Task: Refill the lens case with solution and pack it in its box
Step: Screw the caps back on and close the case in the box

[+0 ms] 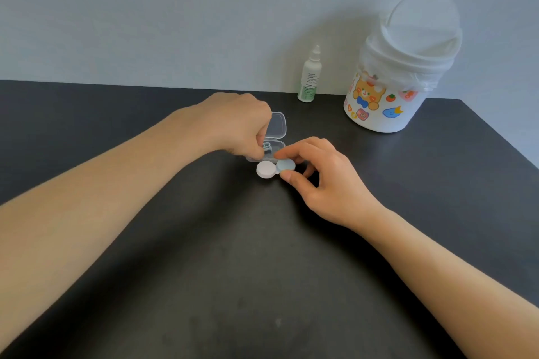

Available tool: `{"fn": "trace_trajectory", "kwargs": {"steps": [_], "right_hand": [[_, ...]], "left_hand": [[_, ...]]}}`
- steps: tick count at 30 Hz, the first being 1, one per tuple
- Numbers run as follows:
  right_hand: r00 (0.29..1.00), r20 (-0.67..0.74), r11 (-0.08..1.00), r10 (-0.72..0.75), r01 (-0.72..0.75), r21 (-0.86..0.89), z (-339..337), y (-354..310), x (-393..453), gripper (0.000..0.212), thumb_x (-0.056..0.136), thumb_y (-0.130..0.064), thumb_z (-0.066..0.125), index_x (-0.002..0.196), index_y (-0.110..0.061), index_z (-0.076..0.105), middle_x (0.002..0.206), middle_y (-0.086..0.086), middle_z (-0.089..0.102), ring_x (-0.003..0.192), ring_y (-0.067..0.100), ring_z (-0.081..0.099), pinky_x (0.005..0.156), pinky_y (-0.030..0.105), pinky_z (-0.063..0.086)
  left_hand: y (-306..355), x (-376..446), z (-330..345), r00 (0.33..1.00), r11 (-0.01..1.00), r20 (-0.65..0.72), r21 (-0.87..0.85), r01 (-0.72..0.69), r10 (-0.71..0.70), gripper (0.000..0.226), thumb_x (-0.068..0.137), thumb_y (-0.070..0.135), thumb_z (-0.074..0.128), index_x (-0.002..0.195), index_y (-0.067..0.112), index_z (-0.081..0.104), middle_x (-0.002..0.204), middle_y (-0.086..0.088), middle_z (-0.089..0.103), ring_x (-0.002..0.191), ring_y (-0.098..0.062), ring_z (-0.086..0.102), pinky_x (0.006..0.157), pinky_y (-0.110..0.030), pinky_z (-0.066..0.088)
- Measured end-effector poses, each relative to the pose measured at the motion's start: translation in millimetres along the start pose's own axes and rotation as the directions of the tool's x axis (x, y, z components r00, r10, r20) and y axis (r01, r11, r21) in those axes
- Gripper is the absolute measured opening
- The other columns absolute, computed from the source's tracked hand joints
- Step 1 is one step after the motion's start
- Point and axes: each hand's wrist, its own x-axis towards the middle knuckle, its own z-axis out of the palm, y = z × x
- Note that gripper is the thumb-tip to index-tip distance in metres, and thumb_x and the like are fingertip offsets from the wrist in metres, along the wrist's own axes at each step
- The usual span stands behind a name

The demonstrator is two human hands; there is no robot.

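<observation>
A lens case (274, 168) with one white cap and one pale blue cap lies on the dark table, just in front of a small clear plastic box (278, 125) whose lid stands open. My right hand (320, 181) pinches the blue-capped end of the case between thumb and fingers. My left hand (239, 125) rests on the box's left side, fingers curled down into it beside a small blue item; what they grip is hidden. A white solution bottle (310, 76) with a green label stands upright at the back by the wall.
A white lidded bin (396, 73) with cartoon stickers and a plastic liner stands at the back right. The dark table (233, 271) ends at a slanted right edge, and a pale wall rises behind it.
</observation>
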Motion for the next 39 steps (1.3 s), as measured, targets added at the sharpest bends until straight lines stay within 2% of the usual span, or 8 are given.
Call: {"fn": "trace_trajectory", "kwargs": {"steps": [4, 8, 13, 21, 29, 32, 36, 39], "right_hand": [[1.0, -0.007, 1.0, -0.01, 0.01, 0.004, 0.8, 1.0, 0.3, 0.027, 0.093, -0.015, 0.071, 0.119, -0.02, 0.068, 0.109, -0.006, 0.06, 0.101, 0.013, 0.055, 0.08, 0.012, 0.047], [1.0, -0.005, 1.0, -0.012, 0.012, 0.003, 1.2, 1.4, 0.8, 0.027, 0.093, -0.016, 0.071, 0.119, -0.02, 0.068, 0.109, -0.007, 0.06, 0.102, 0.013, 0.055, 0.08, 0.013, 0.047], [1.0, -0.017, 1.0, -0.018, 0.018, -0.001, 1.2, 1.0, 1.1, 0.026, 0.092, -0.015, 0.071, 0.118, -0.019, 0.069, 0.109, -0.005, 0.061, 0.102, 0.014, 0.055, 0.08, 0.013, 0.047], [0.999, -0.036, 1.0, 0.002, -0.002, 0.008, 0.9, -1.2, 1.5, 0.024, 0.092, -0.014, 0.071, 0.116, -0.019, 0.07, 0.11, -0.004, 0.063, 0.102, 0.015, 0.058, 0.08, 0.02, 0.051], [0.996, -0.082, 0.998, 0.027, -0.023, 0.051, 1.4, -3.7, 0.4, 0.02, 0.093, -0.014, 0.07, 0.112, -0.018, 0.073, 0.107, -0.004, 0.065, 0.098, 0.014, 0.059, 0.077, 0.017, 0.05], [0.994, -0.108, 0.998, 0.028, -0.022, 0.057, 1.4, -4.8, 0.6, 0.019, 0.093, -0.015, 0.07, 0.111, -0.019, 0.073, 0.107, -0.007, 0.066, 0.096, 0.013, 0.059, 0.075, 0.02, 0.052], [0.978, -0.207, 0.999, 0.017, -0.006, 0.051, 2.3, -5.0, 2.9, 0.018, 0.093, -0.016, 0.071, 0.11, -0.019, 0.073, 0.107, -0.008, 0.066, 0.097, 0.015, 0.059, 0.069, 0.022, 0.052], [0.964, -0.265, 1.0, -0.007, 0.001, -0.022, 5.0, -3.3, 8.2, 0.022, 0.091, -0.014, 0.073, 0.113, -0.015, 0.072, 0.11, -0.002, 0.065, 0.101, 0.019, 0.057, 0.068, 0.023, 0.052]], "left_hand": [[-2.4, 0.3, -1.2, 1.0, 1.0, -0.01, -0.002, -0.022, 0.022, 0.014, 0.068, 0.038, 0.071, 0.079, 0.03, 0.073, 0.075, 0.014, 0.066, 0.071, -0.01, 0.062, 0.049, -0.022, 0.033], [-3.8, -7.2, -1.2, 0.997, 0.997, -0.076, -0.064, -0.03, 0.025, 0.005, 0.069, 0.037, 0.071, 0.073, 0.034, 0.068, 0.066, 0.018, 0.06, 0.063, -0.001, 0.054, 0.048, -0.022, 0.031], [-12.0, -22.4, 7.1, 0.985, 0.949, -0.166, -0.314, 0.0, -0.055, 0.004, 0.076, 0.031, 0.07, 0.079, 0.032, 0.068, 0.067, 0.015, 0.063, 0.061, 0.0, 0.058, 0.052, -0.02, 0.035], [-17.8, -37.1, 43.0, 0.916, 0.79, -0.354, -0.609, -0.071, -0.191, 0.01, 0.079, 0.023, 0.078, 0.078, 0.027, 0.069, 0.069, 0.009, 0.063, 0.072, -0.007, 0.059, 0.063, -0.003, 0.041], [-17.5, -38.9, 52.3, 0.885, 0.758, -0.423, -0.638, -0.138, -0.194, 0.011, 0.08, 0.021, 0.078, 0.077, 0.025, 0.068, 0.068, 0.008, 0.062, 0.073, -0.009, 0.059, 0.066, -0.003, 0.042], [-17.1, -40.2, 53.7, 0.879, 0.761, -0.436, -0.633, -0.147, -0.193, 0.011, 0.08, 0.02, 0.078, 0.078, 0.024, 0.068, 0.067, 0.008, 0.062, 0.074, -0.009, 0.059, 0.067, -0.004, 0.043], [-17.3, -40.5, 53.7, 0.875, 0.76, -0.444, -0.631, -0.153, -0.192, 0.011, 0.079, 0.02, 0.078, 0.079, 0.024, 0.068, 0.067, 0.009, 0.061, 0.073, -0.009, 0.059, 0.065, -0.003, 0.041], [-17.0, -40.0, 54.3, 0.867, 0.751, -0.455, -0.641, -0.158, -0.206, 0.011, 0.08, 0.019, 0.077, 0.079, 0.023, 0.068, 0.066, 0.01, 0.061, 0.072, -0.007, 0.058, 0.066, -0.003, 0.041]]}}
